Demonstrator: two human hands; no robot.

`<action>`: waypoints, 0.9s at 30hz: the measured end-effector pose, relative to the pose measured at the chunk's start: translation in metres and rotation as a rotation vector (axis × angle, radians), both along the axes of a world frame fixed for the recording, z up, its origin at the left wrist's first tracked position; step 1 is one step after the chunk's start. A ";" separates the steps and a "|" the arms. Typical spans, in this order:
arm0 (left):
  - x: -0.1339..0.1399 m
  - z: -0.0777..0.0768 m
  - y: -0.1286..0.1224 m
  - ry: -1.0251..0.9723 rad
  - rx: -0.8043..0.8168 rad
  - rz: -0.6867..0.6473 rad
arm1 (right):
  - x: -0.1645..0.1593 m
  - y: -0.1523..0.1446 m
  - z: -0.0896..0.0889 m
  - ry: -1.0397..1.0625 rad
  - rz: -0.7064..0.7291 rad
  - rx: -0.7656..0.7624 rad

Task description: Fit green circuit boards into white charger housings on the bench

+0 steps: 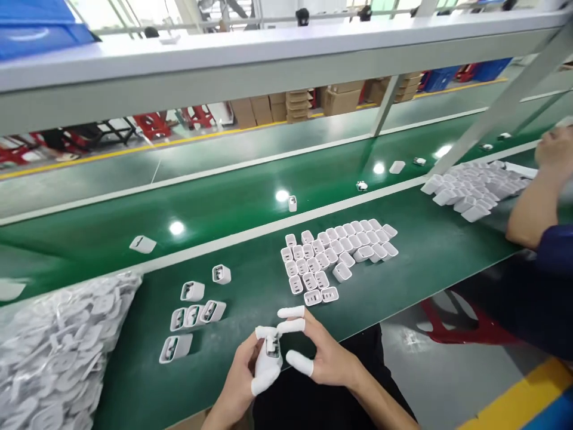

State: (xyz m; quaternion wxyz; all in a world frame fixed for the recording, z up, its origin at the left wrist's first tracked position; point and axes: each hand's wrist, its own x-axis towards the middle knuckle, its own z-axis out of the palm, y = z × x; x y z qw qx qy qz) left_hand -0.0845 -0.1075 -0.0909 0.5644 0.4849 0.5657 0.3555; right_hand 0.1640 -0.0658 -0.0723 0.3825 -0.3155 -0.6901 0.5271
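Both hands wear white finger cots. My left hand (250,373) and my right hand (316,349) meet over the near edge of the green table (250,310), and together they pinch one small white charger housing (271,346). Left of the hands lie several loose white housings (193,315) with their open sides up. Just beyond my right hand, a dense group of white housings (333,257) stands in rows.
A clear bag of white parts (58,346) lies at the left edge. Single housings ride the green conveyor belt (215,203) behind. At the right, a co-worker's arm (535,206) reaches over another pile of housings (477,185). A grey shelf rail (268,65) runs overhead.
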 end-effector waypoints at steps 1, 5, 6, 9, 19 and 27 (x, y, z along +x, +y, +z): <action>0.000 0.001 0.001 -0.101 -0.097 -0.030 | 0.000 -0.001 -0.003 0.044 0.002 0.001; 0.005 0.017 0.008 -0.247 -0.278 -0.127 | 0.000 0.003 -0.003 0.129 0.008 0.025; 0.007 0.021 0.009 -0.245 -0.286 -0.139 | 0.000 0.005 0.000 0.119 0.007 0.023; 0.015 0.031 0.011 -0.218 -0.237 -0.147 | 0.002 0.009 0.006 0.049 -0.001 0.006; 0.020 0.041 0.025 0.230 0.179 0.192 | -0.013 0.014 -0.001 0.056 -0.172 -0.089; 0.033 0.059 0.034 -0.287 0.109 0.140 | -0.013 0.022 0.000 0.186 -0.142 0.097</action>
